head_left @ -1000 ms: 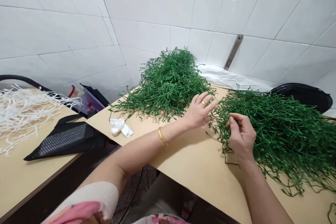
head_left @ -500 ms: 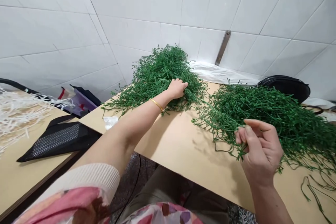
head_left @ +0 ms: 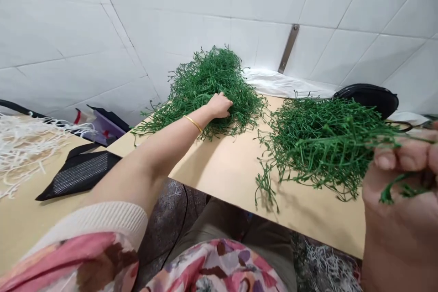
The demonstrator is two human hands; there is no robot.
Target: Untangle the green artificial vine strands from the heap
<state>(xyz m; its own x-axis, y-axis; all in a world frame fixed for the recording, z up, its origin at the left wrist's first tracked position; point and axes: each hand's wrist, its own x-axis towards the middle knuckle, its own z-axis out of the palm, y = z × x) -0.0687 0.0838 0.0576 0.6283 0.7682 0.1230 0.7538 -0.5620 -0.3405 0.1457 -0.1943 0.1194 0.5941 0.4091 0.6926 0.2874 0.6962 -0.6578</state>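
Observation:
My left hand (head_left: 219, 106) lies on top of a heap of dark green artificial sprigs (head_left: 208, 86), its fingers curled down into the tangled strands. A second, larger green heap (head_left: 325, 141) sits on the pale wooden board (head_left: 232, 173) to the right. My right hand (head_left: 400, 169) is raised close to the camera at the right edge. It pinches green strands, which run from its fingers back into that second heap. A gold bangle (head_left: 193, 123) circles my left wrist.
A white heap of branching strands (head_left: 23, 150) and a black mesh bag (head_left: 80, 173) lie on a separate table at left. A black round bag (head_left: 367, 100) and white cloth (head_left: 284, 83) stand along the tiled wall, which has a metal bracket (head_left: 288, 48).
My left hand has moved from between the heaps onto the left heap. My right hand has risen toward the camera, lifting strands from the right heap. The view has tilted slightly.

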